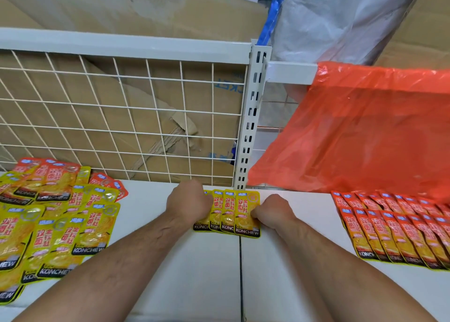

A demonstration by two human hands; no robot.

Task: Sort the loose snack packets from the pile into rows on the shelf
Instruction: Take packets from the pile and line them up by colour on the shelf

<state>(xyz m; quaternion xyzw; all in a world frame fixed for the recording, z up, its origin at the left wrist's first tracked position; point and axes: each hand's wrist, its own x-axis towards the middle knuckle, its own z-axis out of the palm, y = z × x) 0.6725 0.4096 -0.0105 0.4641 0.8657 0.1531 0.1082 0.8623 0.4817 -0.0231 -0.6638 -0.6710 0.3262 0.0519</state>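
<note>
Shelf: a white shelf board (219, 268) carried all the packets, and a dark seam (240, 273) ran front to back just under the middle group.

Pile: a loose pile of snack packets (56, 219) lay at the left end – mostly yellow, a few red ones at the back, overlapping at mixed angles.

Middle group: a row of yellow packets (230, 214), four of them, lay overlapped like tiles at the back of the shelf, tops towards the wire mesh (121, 117).

Left hand: the left hand (188, 201) was at the left end of that row with its fingers curled down onto the leftmost packet, hiding most of it; the fingertips themselves could not be seen.

Right hand: the right hand (276, 210) was at the row's right end, fingers curled, with the thumb on the right edge of the last packet – a pinch on that edge.

Forearms: both were bare and reached in from the lower edge, well apart there and closing towards the row.

Red packets: two overlapped rows of red packets (394, 226) lay to the right, one behind the other, apart from the yellow row.

Bag: a red plastic bag (360, 131) hung over the rail above the red rows.

Back: a white slotted post (253, 117) stood behind the yellow row, with crumpled cardboard (170, 131) beyond the mesh.
</note>
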